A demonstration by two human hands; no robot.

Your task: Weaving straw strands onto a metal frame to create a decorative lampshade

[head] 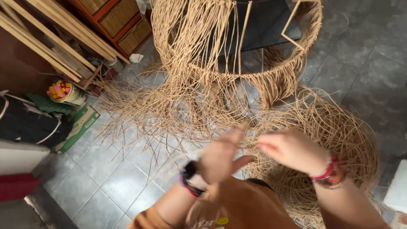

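A: The left hand [221,156] is seen near the middle of the head view, blurred, with the fingers drawn together and raised toward the far side. A thin tan strand [250,144] appears to be pinched at the fingertips, though the blur leaves the grip uncertain.

B: And the right hand [291,149]?

A: It is held just right of the left hand, fingers curled inward to a narrow pinch at the same strand. Whether the strand is truly clamped cannot be told. A red and dark bracelet is worn on the right wrist, a dark band on the left.

B: Where is the strand placed?

A: It is stretched between the two hands, above a loose coil of rattan strands [335,140] that is spread on the grey tiled floor [97,186] to the right.

B: What is seen farther off?

A: A round woven frame [271,74] is set at the far centre, with long unwoven strands hung from its rim and fanned out over the floor to the left. Wooden slats [46,38] are leaned at the far left, a tub of coloured bits [63,91] is placed below them, and a green flat box [80,127] is laid beside a dark bundle.
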